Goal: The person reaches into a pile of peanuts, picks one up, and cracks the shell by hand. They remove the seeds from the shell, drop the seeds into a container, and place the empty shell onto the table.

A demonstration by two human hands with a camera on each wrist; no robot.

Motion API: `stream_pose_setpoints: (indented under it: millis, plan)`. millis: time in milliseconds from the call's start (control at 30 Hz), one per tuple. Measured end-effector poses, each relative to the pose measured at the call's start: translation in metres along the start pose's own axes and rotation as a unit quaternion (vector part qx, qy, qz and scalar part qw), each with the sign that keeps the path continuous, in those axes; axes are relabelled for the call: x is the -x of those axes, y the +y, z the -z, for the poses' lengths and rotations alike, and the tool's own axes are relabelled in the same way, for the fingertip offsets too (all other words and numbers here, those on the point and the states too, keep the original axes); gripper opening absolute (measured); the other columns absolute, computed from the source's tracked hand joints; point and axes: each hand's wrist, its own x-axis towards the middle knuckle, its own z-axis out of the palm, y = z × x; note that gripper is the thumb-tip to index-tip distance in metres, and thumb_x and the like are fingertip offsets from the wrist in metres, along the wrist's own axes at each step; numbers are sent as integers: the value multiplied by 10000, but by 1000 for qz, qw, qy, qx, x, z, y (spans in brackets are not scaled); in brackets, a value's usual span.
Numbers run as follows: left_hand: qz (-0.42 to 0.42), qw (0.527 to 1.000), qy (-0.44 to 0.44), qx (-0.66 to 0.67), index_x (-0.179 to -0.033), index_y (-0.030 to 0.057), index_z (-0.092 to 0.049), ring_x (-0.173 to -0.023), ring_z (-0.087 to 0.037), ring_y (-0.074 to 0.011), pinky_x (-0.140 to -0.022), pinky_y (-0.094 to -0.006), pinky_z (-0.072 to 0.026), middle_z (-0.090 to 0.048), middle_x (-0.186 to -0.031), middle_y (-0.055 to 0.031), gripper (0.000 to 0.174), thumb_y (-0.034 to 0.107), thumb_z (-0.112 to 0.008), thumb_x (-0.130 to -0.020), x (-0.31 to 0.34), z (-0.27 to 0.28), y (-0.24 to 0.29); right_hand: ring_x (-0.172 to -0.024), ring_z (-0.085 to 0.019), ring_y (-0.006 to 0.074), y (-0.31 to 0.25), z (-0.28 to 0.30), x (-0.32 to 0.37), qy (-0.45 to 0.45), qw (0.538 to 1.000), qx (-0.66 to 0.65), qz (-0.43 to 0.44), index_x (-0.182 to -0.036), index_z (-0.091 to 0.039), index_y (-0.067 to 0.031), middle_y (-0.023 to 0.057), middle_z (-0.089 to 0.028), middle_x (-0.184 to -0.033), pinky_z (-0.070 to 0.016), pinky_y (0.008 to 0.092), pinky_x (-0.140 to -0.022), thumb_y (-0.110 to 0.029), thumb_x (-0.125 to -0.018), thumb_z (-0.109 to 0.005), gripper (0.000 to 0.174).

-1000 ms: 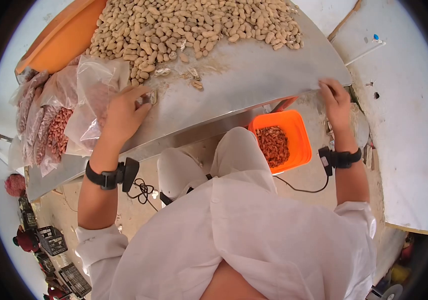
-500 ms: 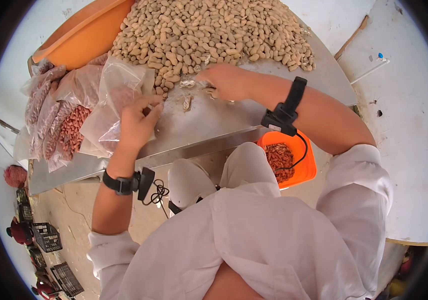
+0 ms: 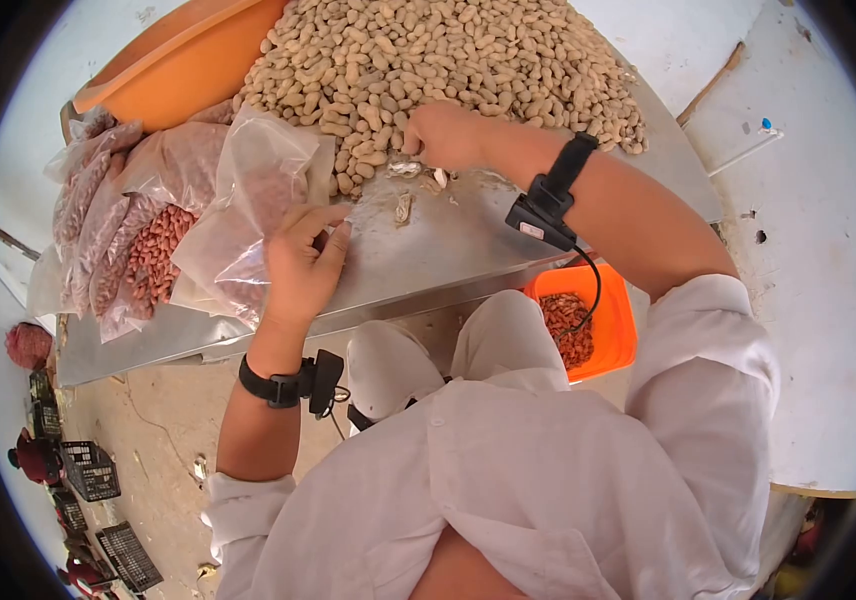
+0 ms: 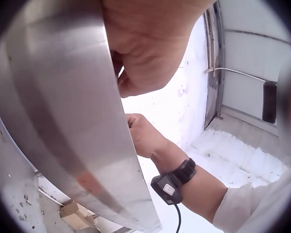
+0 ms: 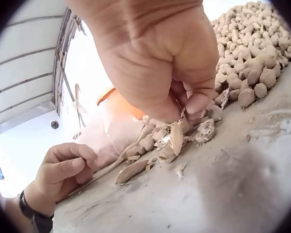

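My right hand [image 3: 448, 137] reaches across to the near edge of a heap of unshelled peanuts [image 3: 428, 60]. In the right wrist view its fingers [image 5: 200, 101] point down among peanuts and broken shells [image 5: 176, 139]; I cannot tell whether they pinch a peanut. My left hand [image 3: 304, 258] is at the table's near side, beside a clear plastic bag [image 3: 266, 165], its fingers loosely bent with nothing showing in them. Split shells [image 3: 404, 208] lie on the metal table [image 3: 508, 225] between the hands. The left wrist view shows mostly the table's side and both hands.
Bags of shelled red peanuts [image 3: 160, 250] lie at the table's left, before an orange basin [image 3: 178, 70]. An orange bucket [image 3: 616, 330] holding reddish pieces stands below the table's front edge. Black crates [image 3: 91, 470] are on the floor at far left, and a white wall [image 3: 808, 250] rises at right.
My right hand has swung from the table's right end, past the bucket, over to the peanut heap, then slightly farther into its edge. My left hand has shifted a little, staying near the bag.
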Motion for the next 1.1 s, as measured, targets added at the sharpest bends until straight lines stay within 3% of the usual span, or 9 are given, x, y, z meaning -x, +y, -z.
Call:
stream_pose_setpoints:
  millis: [67, 167, 267, 367, 467, 767, 867, 1100]
  plan:
    - [-10, 1000, -1, -6, -926, 26, -661, -579, -504, -148, -549, -260, -418, -595, -801, -76, 171, 31, -632, -757, -1, 0, 2, -738, -622, 296, -6, -4, 4, -1, 999, 13, 37, -857, -670, -3, 157, -643, -795, -488, 380, -696, -69, -747, -584, 154]
    - [-18, 1000, -5, -6, -917, 21, -658, -570, -500, -148, -538, -263, -412, -596, -801, -76, 163, 29, -632, -756, -1, -1, 6, -706, -622, 333, -1, -27, 0, 101, 990, -19, 101, -749, -658, -11, 159, -633, -711, -485, 402, -655, -17, -668, -585, 109]
    - [-20, 1000, -6, -11, -910, 17, -656, -561, -498, -150, -532, -264, -409, -595, -795, -77, 158, 27, -632, -754, -1, -1, 7, -768, -620, 329, -22, -24, 7, 36, 998, 24, 37, -831, -664, -35, 163, -639, -800, -489, 405, -684, -67, -722, -571, 146]
    - [-25, 1000, -6, -18, -906, 18, -656, -559, -499, -154, -533, -265, -411, -593, -782, -78, 155, 27, -632, -753, -1, -1, 6, -923, -565, 304, -33, -37, 19, 78, 993, 36, 81, -900, -626, -53, 120, -592, -983, -459, 390, -791, -176, -842, -537, 162]
    - [-26, 999, -6, -25, -904, 20, -657, -562, -505, -157, -536, -266, -415, -592, -770, -78, 150, 31, -629, -756, -1, -2, 5, -934, -539, 312, -42, -39, 34, 70, 987, 84, 115, -924, -607, -79, 96, -561, -981, -447, 411, -806, -193, -832, -554, 156]
    - [-33, 999, -10, -33, -901, 18, -656, -562, -508, -151, -536, -261, -416, -593, -764, -78, 143, 36, -625, -762, 0, -3, 7, -905, -533, 290, -8, -50, 67, 144, 967, 113, 175, -821, -603, -54, 97, -536, -908, -456, 390, -780, -155, -733, -608, 134]
    - [-33, 999, -11, -32, -897, 13, -654, -562, -503, -142, -536, -257, -412, -585, -757, -75, 137, 31, -622, -765, 0, -3, 8, -876, -532, 288, 6, -50, 82, 186, 956, 109, 198, -866, -568, -51, 92, -537, -880, -465, 373, -752, -101, -721, -579, 154]
    - [-26, 998, -18, -50, -890, -1, -649, -571, -504, -135, -549, -247, -411, -577, -759, -74, 128, 22, -615, -769, 0, -2, 9, -869, -543, 304, 45, -40, 134, 206, 962, 97, 152, -883, -555, -41, 119, -544, -906, -464, 380, -756, -72, -738, -572, 150]
